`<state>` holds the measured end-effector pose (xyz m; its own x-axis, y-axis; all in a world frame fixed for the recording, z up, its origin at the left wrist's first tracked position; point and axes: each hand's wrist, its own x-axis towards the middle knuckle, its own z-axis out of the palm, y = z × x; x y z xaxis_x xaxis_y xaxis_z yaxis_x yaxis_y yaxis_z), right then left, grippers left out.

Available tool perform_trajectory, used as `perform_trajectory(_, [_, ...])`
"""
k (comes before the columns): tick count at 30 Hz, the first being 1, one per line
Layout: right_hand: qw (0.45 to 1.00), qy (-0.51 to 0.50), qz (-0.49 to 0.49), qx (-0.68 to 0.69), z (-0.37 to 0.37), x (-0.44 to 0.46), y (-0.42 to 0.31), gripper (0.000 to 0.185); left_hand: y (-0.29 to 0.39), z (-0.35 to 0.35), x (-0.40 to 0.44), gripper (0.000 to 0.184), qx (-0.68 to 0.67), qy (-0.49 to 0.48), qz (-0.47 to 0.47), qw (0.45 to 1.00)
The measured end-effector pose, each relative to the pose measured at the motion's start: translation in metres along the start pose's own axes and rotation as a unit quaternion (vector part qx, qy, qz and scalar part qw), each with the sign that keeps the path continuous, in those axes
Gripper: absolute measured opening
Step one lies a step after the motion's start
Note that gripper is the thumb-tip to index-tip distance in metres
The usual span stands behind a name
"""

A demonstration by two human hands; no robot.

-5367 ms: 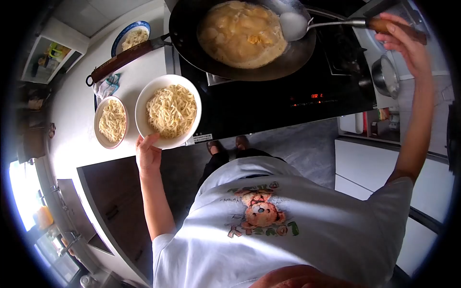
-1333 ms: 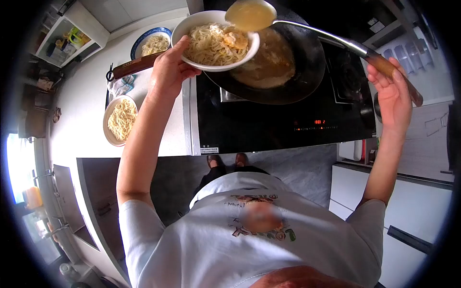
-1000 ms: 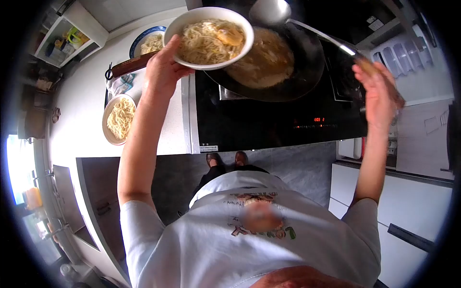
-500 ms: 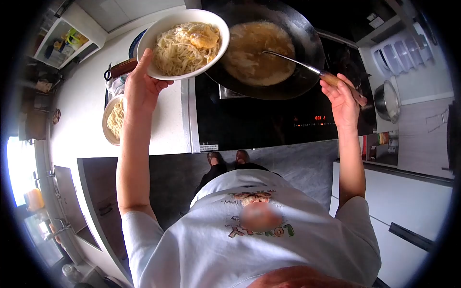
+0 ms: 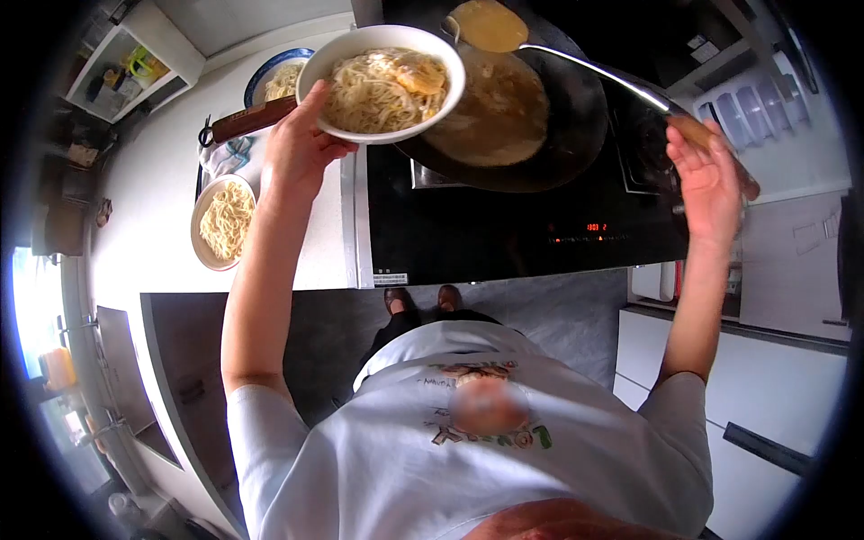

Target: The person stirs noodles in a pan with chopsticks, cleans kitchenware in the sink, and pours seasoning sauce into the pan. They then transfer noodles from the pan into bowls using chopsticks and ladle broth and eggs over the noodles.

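Observation:
My left hand (image 5: 301, 144) grips the rim and side of a white bowl (image 5: 393, 83) of noodles with a yellowish piece on top. The bowl is held up over the left edge of the wok (image 5: 576, 126). My right hand (image 5: 706, 171) is closed round the wooden handle of a metal ladle (image 5: 607, 74). The ladle's bowl, filled with yellowish broth (image 5: 489, 25), hangs above the wok, just right of the white bowl's rim. Brown broth with pieces in it (image 5: 504, 117) lies in the wok, partly hidden by bowl and ladle.
A second noodle bowl (image 5: 225, 222) stands on the white counter (image 5: 310, 243), with a blue-rimmed bowl (image 5: 265, 76) behind. The wok's wooden handle (image 5: 254, 120) reaches left over a cloth (image 5: 225, 156). Red digits glow on the black cooktop (image 5: 504, 234). A shelf unit (image 5: 135, 63) is at back left.
The ladle has risen out of the wok with broth in it, and my right hand has moved up and right. My left hand has brought the noodle bowl rightward, nearer the ladle.

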<state>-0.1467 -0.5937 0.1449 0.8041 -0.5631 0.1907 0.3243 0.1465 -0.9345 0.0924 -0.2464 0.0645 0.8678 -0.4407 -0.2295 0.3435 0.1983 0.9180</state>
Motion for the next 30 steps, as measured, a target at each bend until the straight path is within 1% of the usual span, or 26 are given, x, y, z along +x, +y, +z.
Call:
perform_trajectory(2, [0.999,-0.030,-0.012,-0.013,0.008,0.000,-0.013,0.027,-0.001,0.006,0.004,0.045,-0.011,0.011,0.009,1.000])
perform_trajectory(4, [0.998,-0.040,-0.021,-0.035,0.018,-0.002,-0.020,0.027,-0.001,0.014,0.005,0.043,-0.015,0.035,0.014,0.999])
perform_trajectory(6, [0.997,-0.044,-0.029,-0.061,0.026,-0.006,-0.024,0.027,-0.001,0.017,0.006,0.043,-0.018,0.034,0.009,0.999])
perform_trajectory(9, [0.988,-0.090,-0.078,-0.097,0.031,-0.018,-0.023,0.027,-0.003,0.017,0.006,0.041,-0.018,0.029,0.010,0.999])
perform_trajectory(12, [0.977,-0.093,-0.137,-0.134,0.035,-0.023,-0.020,0.027,-0.004,0.016,0.005,0.040,-0.029,0.028,0.017,0.999])
perform_trajectory(15, [0.983,-0.046,-0.124,-0.128,0.024,-0.020,-0.001,0.027,-0.003,0.017,-0.001,0.041,-0.045,0.034,0.021,0.998])
perform_trajectory(17, [0.990,-0.010,-0.083,-0.114,0.017,-0.019,0.024,0.025,-0.001,0.008,-0.002,0.042,-0.049,0.024,0.024,0.998])
perform_trajectory(18, [0.991,-0.003,-0.070,-0.116,0.015,-0.020,0.036,0.025,-0.001,0.001,-0.001,0.045,-0.038,0.023,0.020,0.999])
perform_trajectory(21, [0.994,0.022,-0.019,-0.104,0.013,-0.028,0.060,0.025,0.005,-0.003,-0.008,0.046,-0.030,0.065,0.040,0.997])
perform_trajectory(22, [0.994,0.028,-0.009,-0.103,0.013,-0.030,0.065,0.024,0.008,-0.006,-0.010,0.048,-0.023,0.053,0.048,0.997])
perform_trajectory(25, [0.995,0.045,0.008,-0.087,0.011,-0.032,0.077,0.024,0.012,-0.013,-0.015,0.047,-0.017,0.065,0.062,0.996])
perform_trajectory(30, [0.995,0.069,0.061,0.028,-0.001,-0.030,0.093,0.024,0.013,-0.021,-0.018,0.049,-0.001,0.074,0.060,0.996])
